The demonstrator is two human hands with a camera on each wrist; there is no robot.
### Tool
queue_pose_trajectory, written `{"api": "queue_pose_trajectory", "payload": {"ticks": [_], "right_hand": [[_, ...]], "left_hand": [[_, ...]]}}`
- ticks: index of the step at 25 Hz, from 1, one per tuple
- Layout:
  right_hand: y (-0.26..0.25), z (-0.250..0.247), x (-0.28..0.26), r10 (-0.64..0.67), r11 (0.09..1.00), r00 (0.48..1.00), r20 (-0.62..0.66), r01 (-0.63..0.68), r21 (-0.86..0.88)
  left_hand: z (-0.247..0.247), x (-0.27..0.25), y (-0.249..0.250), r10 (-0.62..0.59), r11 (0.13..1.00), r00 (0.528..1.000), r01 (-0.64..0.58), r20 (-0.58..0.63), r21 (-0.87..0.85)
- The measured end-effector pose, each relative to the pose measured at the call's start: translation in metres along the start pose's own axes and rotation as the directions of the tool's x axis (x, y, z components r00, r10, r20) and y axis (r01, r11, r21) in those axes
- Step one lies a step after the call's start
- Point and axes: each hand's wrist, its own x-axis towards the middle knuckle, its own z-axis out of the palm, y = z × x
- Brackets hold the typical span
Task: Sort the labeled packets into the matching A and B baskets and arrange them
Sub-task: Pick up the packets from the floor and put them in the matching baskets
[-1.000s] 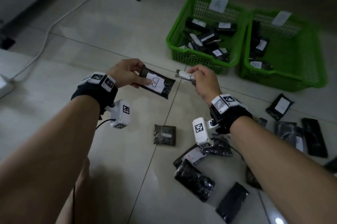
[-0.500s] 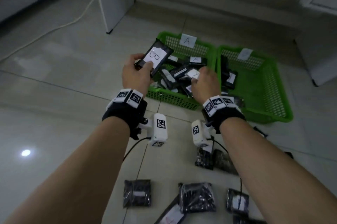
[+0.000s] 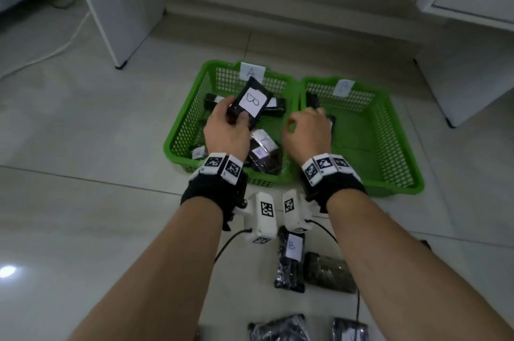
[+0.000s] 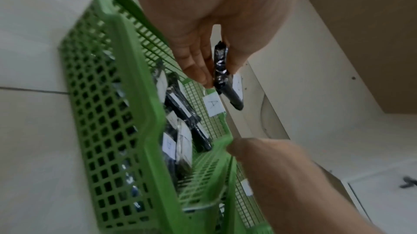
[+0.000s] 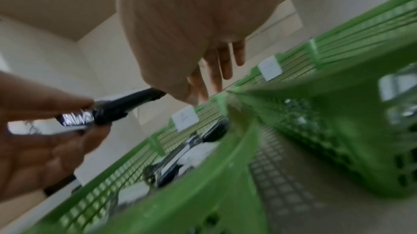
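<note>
Packet B [image 3: 249,105] was pinched in the left hand [image 3: 226,133], thumb on its face and fingers behind, held above basket A [image 3: 182,129], the wrong one for its label; the right hand [image 3: 306,132] hung loosely curled and empty over the rim between the two baskets; to do the step well, the packet probably needed carrying right, clear of that rim, into basket B [image 3: 389,146], then laying flat, label up, beside the few packets at the left wall, not dropped askew.
</note>
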Motion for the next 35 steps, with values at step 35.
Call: {"api": "queue_pose_trajectory", "payload": {"ticks": [35], "right_hand": [[0.151, -0.018, -0.180, 0.314, 0.889, 0.923, 0.224, -0.369, 0.273]], "left_hand": [[0.010, -0.162, -0.058, -0.264, 0.512, 0.714, -0.466, 0.648, 0.722]]}}
